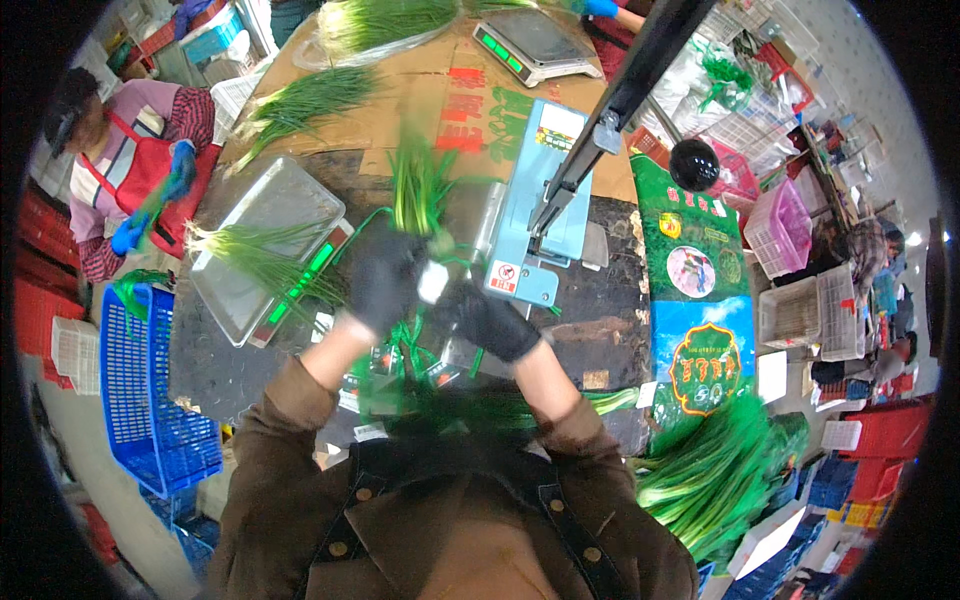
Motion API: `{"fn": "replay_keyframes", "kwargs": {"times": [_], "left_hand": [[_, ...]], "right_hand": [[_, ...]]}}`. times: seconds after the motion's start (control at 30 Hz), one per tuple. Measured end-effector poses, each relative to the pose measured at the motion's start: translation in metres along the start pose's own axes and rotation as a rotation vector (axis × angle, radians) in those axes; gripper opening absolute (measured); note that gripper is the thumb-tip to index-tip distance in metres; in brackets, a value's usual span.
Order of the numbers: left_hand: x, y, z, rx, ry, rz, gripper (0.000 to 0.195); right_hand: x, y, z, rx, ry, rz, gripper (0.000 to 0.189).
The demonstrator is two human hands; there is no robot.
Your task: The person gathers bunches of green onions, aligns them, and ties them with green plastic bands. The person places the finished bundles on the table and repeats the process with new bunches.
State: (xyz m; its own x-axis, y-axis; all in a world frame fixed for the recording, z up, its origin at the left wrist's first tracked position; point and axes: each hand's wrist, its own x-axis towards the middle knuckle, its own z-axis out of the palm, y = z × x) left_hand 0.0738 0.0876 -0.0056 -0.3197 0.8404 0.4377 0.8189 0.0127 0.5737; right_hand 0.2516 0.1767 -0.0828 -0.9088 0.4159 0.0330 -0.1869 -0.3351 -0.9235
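Note:
My left hand [388,277], in a dark glove, is close to the lower end of a bunch of green onions [417,191]; blur hides its exact hold. Beside it my right hand [491,319], also gloved, is near a green tie and a white tag [433,282]. The fingers of both hands are blurred. To the right stands a light blue bench machine [547,217] with a black lever [574,161]. Left of my hands, more green onions [247,251] lie across a scale [247,300]. Below my hands lie green ties [409,345] with printed tags.
A blue plastic crate [142,375] stands left of the table, near a person [142,165] in blue gloves. Onion bunches [307,105] and a second scale [536,41] occupy the far side. At the lower right is a large pile of green onions [705,480].

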Motion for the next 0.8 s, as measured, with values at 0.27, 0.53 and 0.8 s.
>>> {"fn": "replay_keyframes", "kwargs": {"times": [0.27,0.53,0.8], "left_hand": [[-0.104,0.007,-0.002,-1.197,-0.116,-0.931,0.048],[-0.030,0.000,-0.059,-2.335,-0.323,-0.507,0.043],[-0.042,0.108,-0.028,-2.253,-0.300,-0.571,0.036]], "right_hand": [[0.006,-0.003,0.035,0.034,0.083,0.362,0.042],[-0.167,-0.060,0.026,-0.919,-0.312,0.181,0.083],[-0.172,-0.051,0.075,-0.608,-0.041,0.125,0.067]]}}
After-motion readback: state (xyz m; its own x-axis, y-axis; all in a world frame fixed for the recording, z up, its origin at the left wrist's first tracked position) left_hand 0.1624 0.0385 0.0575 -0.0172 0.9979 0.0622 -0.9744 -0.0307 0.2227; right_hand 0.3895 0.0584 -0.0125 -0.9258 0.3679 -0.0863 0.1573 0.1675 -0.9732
